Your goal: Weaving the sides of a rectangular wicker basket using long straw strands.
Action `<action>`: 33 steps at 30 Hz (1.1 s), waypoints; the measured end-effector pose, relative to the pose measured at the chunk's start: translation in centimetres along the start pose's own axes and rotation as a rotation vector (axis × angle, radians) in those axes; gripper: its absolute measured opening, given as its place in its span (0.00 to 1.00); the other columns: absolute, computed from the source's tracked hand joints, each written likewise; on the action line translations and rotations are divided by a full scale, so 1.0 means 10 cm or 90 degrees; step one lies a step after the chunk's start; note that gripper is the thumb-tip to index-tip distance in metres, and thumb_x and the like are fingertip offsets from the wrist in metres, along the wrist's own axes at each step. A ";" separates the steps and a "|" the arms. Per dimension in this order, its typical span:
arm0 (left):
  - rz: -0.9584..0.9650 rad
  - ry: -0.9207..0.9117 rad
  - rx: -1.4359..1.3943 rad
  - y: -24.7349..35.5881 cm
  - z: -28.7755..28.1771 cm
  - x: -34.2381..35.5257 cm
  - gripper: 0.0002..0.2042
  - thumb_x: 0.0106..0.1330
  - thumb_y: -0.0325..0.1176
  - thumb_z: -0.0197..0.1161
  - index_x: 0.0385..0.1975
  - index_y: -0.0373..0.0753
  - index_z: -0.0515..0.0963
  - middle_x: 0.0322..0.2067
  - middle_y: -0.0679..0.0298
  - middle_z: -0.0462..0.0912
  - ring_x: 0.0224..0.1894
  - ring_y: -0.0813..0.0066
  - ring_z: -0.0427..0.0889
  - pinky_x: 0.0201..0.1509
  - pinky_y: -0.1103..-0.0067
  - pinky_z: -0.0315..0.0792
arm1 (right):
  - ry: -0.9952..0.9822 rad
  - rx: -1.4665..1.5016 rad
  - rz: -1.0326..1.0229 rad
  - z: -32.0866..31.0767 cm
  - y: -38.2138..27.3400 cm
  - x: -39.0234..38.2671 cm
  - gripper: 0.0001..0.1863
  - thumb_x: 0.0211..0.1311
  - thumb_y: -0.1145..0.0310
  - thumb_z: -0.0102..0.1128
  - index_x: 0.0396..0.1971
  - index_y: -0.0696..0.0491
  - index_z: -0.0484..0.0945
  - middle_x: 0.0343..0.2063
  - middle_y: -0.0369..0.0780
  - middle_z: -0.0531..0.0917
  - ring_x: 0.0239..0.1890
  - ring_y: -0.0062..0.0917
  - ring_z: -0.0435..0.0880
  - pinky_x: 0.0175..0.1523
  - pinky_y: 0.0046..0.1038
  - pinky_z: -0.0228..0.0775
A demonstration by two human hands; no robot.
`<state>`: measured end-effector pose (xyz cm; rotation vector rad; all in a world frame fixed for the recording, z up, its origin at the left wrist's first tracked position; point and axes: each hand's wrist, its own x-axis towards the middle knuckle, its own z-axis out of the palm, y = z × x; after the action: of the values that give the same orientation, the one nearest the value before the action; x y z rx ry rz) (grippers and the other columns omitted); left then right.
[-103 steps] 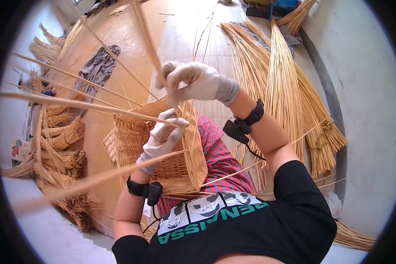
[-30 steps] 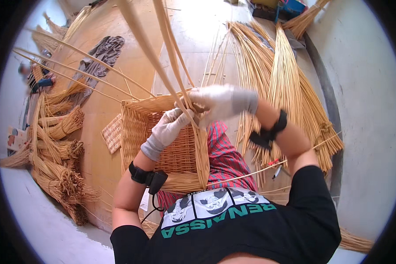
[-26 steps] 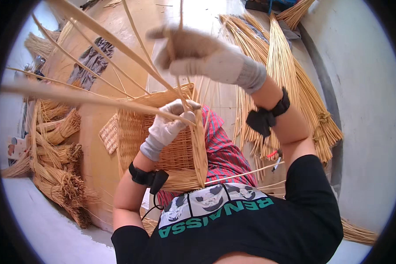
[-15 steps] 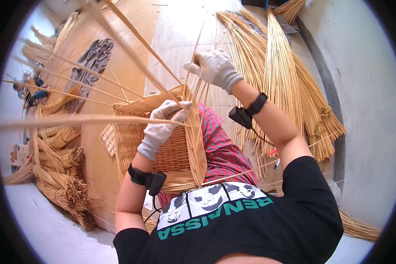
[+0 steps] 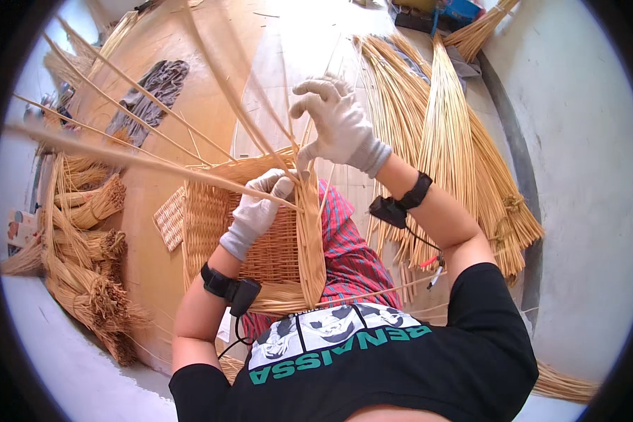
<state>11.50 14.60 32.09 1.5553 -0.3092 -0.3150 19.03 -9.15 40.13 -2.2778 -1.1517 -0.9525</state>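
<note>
A rectangular wicker basket [image 5: 260,246] rests on my lap, its opening towards me. Long pale rods [image 5: 141,160] stick out from its rim towards the far left, some blurred. My left hand [image 5: 258,206], in a white glove, is closed at the far right corner of the braided rim, pinching a rod there. My right hand [image 5: 341,126], gloved too, is just beyond that corner. Its thumb reaches down against the rods at the rim, while its other fingers are curved, raised and apart.
Large bundles of straight rods [image 5: 450,141] lie on the floor at the right, by the wall. Several tied bundles [image 5: 95,281] are stacked at the left. A grey cloth [image 5: 148,98] lies at the far left. A woven piece [image 5: 169,218] sits beside the basket.
My right hand has come down and nearer the rim, its fingers spreading from a closed pinch. My left hand stays at the corner. The protruding rods have swung.
</note>
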 end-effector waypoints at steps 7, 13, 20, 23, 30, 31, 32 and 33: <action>-0.060 -0.079 -0.004 0.21 0.04 0.06 0.14 0.72 0.28 0.65 0.56 0.36 0.81 0.43 0.71 0.85 0.41 0.85 0.81 0.48 0.81 0.77 | -0.089 0.746 0.310 0.04 0.15 0.05 0.19 0.54 0.78 0.70 0.46 0.49 0.81 0.60 0.39 0.80 0.58 0.26 0.79 0.65 0.34 0.68; 0.040 0.023 -0.034 0.02 0.15 -0.08 0.15 0.71 0.31 0.66 0.55 0.38 0.74 0.43 0.68 0.82 0.44 0.81 0.80 0.49 0.77 0.78 | 0.113 0.078 0.154 0.33 -0.50 0.00 0.24 0.57 0.65 0.69 0.56 0.45 0.82 0.63 0.43 0.75 0.64 0.43 0.73 0.68 0.45 0.65; 0.174 0.008 0.254 0.39 0.21 -0.06 0.12 0.67 0.25 0.65 0.48 0.41 0.87 0.47 0.58 0.77 0.55 0.64 0.77 0.57 0.72 0.75 | -0.209 0.112 0.261 0.58 0.21 0.07 0.21 0.68 0.51 0.55 0.44 0.51 0.86 0.30 0.49 0.87 0.42 0.44 0.87 0.52 0.46 0.77; 0.307 0.056 0.472 0.41 0.18 -0.04 0.15 0.69 0.26 0.65 0.54 0.36 0.83 0.56 0.59 0.76 0.48 0.70 0.81 0.54 0.77 0.77 | -0.533 -0.025 0.418 0.59 0.17 0.20 0.23 0.64 0.47 0.56 0.39 0.51 0.87 0.30 0.47 0.87 0.42 0.45 0.87 0.58 0.43 0.74; 0.091 0.067 0.153 -0.08 0.19 0.11 0.26 0.66 0.35 0.73 0.61 0.35 0.73 0.49 0.69 0.77 0.45 0.85 0.76 0.47 0.83 0.76 | 0.053 0.105 0.378 0.29 -0.32 -0.31 0.27 0.67 0.41 0.58 0.25 0.53 0.80 0.28 0.45 0.82 0.37 0.45 0.82 0.47 0.46 0.72; 0.049 0.067 0.146 -0.01 0.25 0.15 0.27 0.65 0.31 0.74 0.62 0.35 0.72 0.46 0.71 0.77 0.43 0.87 0.77 0.47 0.85 0.75 | -0.058 0.123 0.406 0.03 -0.56 -0.50 0.28 0.63 0.39 0.61 0.26 0.54 0.79 0.29 0.46 0.82 0.38 0.44 0.82 0.48 0.45 0.72; 0.037 0.073 0.150 0.00 0.26 0.15 0.27 0.65 0.31 0.74 0.62 0.35 0.72 0.46 0.71 0.77 0.43 0.87 0.77 0.47 0.85 0.75 | -0.168 0.150 0.428 -0.16 -0.86 -0.63 0.30 0.60 0.37 0.64 0.28 0.55 0.79 0.29 0.47 0.82 0.38 0.43 0.82 0.49 0.45 0.71; 0.036 0.074 0.118 -0.01 0.24 0.17 0.28 0.65 0.31 0.74 0.63 0.35 0.72 0.45 0.72 0.78 0.42 0.87 0.77 0.47 0.84 0.76 | -0.231 0.130 0.386 -0.22 -1.21 -0.74 0.32 0.56 0.37 0.68 0.30 0.56 0.78 0.30 0.48 0.82 0.37 0.43 0.82 0.47 0.44 0.72</action>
<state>12.15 11.68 31.98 1.7365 -0.2978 -0.1548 5.13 -7.54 36.91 -2.4547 -0.5685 -0.1887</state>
